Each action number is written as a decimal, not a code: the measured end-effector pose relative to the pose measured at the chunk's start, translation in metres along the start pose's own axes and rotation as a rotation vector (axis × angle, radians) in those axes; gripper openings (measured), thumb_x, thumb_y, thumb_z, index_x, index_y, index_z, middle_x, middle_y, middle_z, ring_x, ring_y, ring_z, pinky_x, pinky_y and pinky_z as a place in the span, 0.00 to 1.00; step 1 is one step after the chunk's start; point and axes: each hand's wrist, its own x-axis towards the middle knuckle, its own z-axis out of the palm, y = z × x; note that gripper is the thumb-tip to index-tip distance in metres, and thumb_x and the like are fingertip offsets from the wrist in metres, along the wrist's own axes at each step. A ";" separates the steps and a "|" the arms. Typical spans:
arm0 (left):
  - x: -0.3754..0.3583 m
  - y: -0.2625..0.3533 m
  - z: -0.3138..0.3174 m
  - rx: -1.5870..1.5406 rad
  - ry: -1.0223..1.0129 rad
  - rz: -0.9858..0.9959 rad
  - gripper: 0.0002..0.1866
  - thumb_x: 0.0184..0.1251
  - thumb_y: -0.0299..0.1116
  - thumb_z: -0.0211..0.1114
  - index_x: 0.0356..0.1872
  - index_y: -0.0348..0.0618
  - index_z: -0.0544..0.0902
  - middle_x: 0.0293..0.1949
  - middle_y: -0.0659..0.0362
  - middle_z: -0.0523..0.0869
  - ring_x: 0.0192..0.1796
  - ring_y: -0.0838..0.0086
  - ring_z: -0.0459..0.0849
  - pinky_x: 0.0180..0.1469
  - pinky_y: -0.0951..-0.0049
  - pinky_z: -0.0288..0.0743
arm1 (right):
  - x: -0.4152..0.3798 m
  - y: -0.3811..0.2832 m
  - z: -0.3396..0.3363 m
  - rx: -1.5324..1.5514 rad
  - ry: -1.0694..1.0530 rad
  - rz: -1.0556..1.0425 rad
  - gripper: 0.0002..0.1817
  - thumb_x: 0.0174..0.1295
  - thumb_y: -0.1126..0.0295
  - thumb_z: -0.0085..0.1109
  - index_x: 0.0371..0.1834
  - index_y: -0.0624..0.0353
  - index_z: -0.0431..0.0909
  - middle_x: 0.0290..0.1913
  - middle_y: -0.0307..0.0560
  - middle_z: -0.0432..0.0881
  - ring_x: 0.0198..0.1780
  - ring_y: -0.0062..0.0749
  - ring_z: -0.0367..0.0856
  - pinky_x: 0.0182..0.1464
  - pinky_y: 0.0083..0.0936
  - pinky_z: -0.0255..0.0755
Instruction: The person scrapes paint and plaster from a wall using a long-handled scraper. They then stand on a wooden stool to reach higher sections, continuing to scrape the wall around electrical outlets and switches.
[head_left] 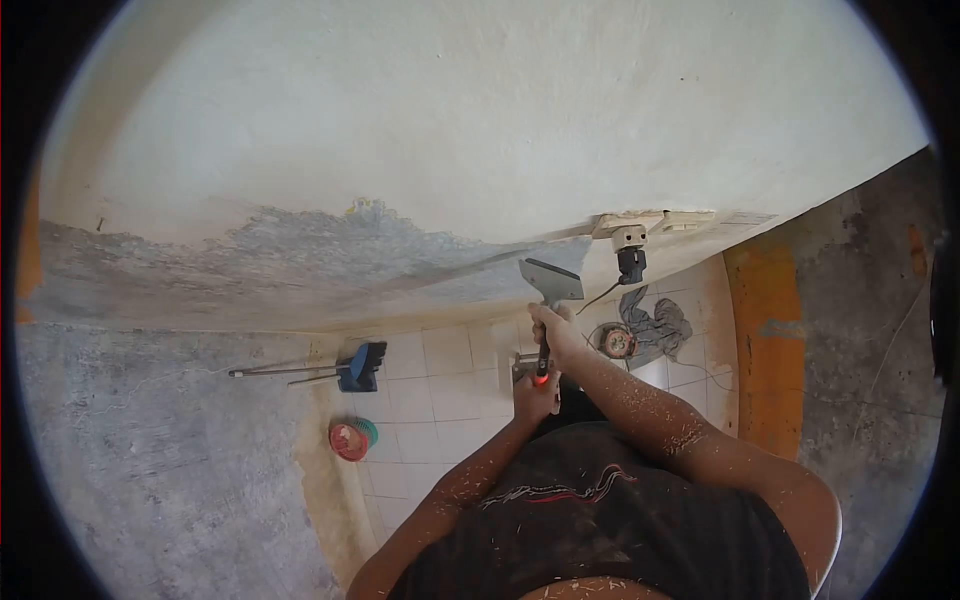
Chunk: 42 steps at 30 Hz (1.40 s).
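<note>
A wide-bladed wall scraper (552, 281) is in front of me, blade up and close to the wall's grey scraped patch (350, 255). My right hand (556, 332) is closed around its upper handle, just under the blade. Lower down, near an orange-red band on the black handle, my left hand (537, 398) is wrapped round the end. Pale flakes stick to both forearms and the dark shirt (590, 500).
A black plug (631, 266) sits in a wall socket (629, 237), its cord hanging down. On the tiled floor (407, 403) lie a grey cloth (660, 325) and a round reddish item (617, 342). To the left are a dustpan (362, 368) and a red basket (349, 439).
</note>
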 end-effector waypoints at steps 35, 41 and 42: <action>0.074 -0.041 0.055 -0.284 -0.435 0.036 0.21 0.65 0.40 0.55 0.13 0.50 0.61 0.10 0.67 0.62 0.09 0.80 0.61 0.12 0.77 0.53 | 0.030 -0.023 -0.015 -1.034 0.066 -0.334 0.13 0.51 0.63 0.50 0.31 0.61 0.78 0.30 0.64 0.77 0.33 0.53 0.78 0.38 0.38 0.71; 0.047 0.000 0.048 -0.393 -0.437 -0.160 0.16 0.65 0.40 0.56 0.20 0.49 0.64 0.11 0.68 0.61 0.10 0.80 0.62 0.13 0.77 0.54 | 0.023 -0.035 -0.004 -0.740 0.267 -0.054 0.17 0.50 0.59 0.50 0.32 0.64 0.77 0.29 0.66 0.77 0.37 0.59 0.77 0.40 0.39 0.69; 0.051 -0.006 0.050 -0.295 -0.419 -0.034 0.15 0.65 0.40 0.55 0.21 0.49 0.64 0.11 0.68 0.61 0.11 0.80 0.61 0.13 0.77 0.53 | 0.035 -0.033 -0.008 -0.851 0.196 -0.214 0.17 0.50 0.59 0.50 0.32 0.64 0.77 0.28 0.66 0.77 0.36 0.59 0.77 0.40 0.38 0.69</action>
